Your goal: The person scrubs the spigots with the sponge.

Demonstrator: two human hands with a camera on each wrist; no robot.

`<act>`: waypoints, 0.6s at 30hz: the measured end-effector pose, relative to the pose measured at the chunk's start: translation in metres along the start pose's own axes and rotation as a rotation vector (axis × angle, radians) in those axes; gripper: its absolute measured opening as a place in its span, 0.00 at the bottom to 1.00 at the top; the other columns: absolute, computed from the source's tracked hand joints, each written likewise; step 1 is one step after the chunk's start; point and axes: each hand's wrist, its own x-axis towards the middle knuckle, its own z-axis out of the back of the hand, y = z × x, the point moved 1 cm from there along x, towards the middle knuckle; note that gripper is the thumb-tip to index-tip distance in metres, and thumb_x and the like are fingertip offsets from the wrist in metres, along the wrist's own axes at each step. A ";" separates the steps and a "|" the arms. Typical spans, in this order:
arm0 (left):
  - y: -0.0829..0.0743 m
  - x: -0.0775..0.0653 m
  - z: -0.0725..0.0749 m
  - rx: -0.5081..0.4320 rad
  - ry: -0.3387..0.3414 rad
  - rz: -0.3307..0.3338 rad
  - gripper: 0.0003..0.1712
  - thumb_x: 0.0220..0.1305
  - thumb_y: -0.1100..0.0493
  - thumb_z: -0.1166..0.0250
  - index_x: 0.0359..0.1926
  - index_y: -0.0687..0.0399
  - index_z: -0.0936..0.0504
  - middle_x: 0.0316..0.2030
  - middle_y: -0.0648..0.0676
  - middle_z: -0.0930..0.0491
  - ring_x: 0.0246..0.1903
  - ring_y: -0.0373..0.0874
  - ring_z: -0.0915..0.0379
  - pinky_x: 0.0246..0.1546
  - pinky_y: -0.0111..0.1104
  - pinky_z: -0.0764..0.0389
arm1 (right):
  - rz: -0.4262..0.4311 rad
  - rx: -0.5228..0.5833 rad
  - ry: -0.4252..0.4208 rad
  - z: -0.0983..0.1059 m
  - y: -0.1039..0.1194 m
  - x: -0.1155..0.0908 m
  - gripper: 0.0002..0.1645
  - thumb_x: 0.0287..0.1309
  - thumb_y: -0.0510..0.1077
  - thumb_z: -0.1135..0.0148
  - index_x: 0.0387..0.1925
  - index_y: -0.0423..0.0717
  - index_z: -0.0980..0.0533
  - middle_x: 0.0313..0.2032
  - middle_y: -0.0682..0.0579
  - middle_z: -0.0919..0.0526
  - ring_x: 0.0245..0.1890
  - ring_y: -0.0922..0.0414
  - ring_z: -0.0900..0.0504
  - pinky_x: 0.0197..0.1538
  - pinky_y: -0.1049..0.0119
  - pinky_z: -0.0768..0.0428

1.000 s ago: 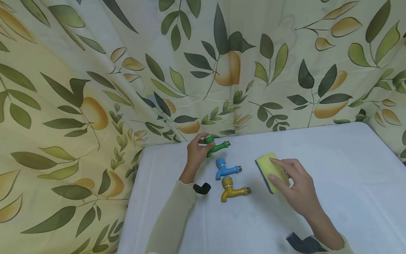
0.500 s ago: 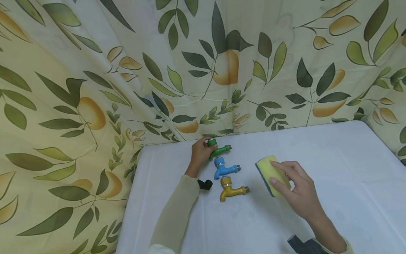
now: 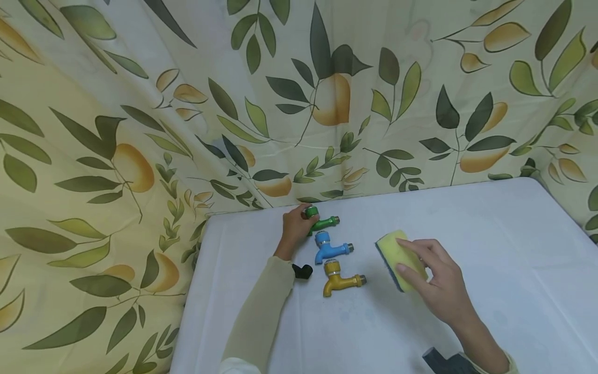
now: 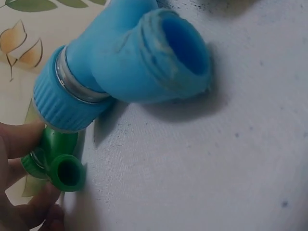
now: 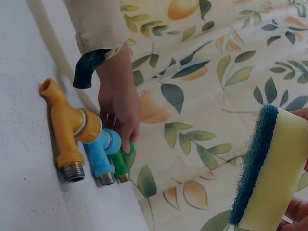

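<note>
My left hand grips a green tap by its handle end, close to the table's back edge. In the left wrist view, the thumb and fingers are around the green tap, whose open spout faces the camera. In front of it lies a blue tap, and nearer still a yellow tap; their threaded ends point right. My right hand pinches a yellow sponge between thumb and fingers, held above the table to the right of the taps. The sponge's dark blue scouring side faces left.
A white cloth covers the table. Behind and to the left hangs a curtain printed with leaves and fruit. A black angled piece sits at each wrist.
My left hand has brought the green tap slightly right and toward the blue tap, levelling it into line with the others. The right hand and sponge have hardly moved.
</note>
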 end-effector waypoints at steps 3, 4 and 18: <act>0.002 -0.001 -0.001 0.054 0.004 -0.010 0.29 0.68 0.44 0.33 0.66 0.49 0.21 0.45 0.59 0.18 0.49 0.53 0.27 0.55 0.48 0.29 | -0.014 -0.006 0.003 -0.001 -0.001 -0.001 0.29 0.55 0.38 0.27 0.59 0.52 0.19 0.48 0.53 0.23 0.43 0.71 0.30 0.38 0.83 0.29; 0.002 -0.002 -0.001 0.062 0.005 -0.010 0.30 0.68 0.43 0.33 0.67 0.49 0.22 0.47 0.60 0.18 0.51 0.54 0.27 0.56 0.49 0.29 | -0.017 -0.007 0.003 -0.001 -0.001 -0.001 0.29 0.55 0.38 0.27 0.59 0.52 0.19 0.48 0.53 0.23 0.43 0.72 0.31 0.38 0.83 0.29; -0.001 -0.054 0.038 0.002 0.027 0.010 0.33 0.71 0.46 0.36 0.69 0.58 0.27 0.54 0.64 0.24 0.54 0.56 0.27 0.55 0.49 0.22 | -0.086 -0.245 0.105 -0.014 -0.032 0.041 0.30 0.63 0.52 0.30 0.65 0.49 0.24 0.53 0.39 0.28 0.45 0.48 0.30 0.36 0.58 0.29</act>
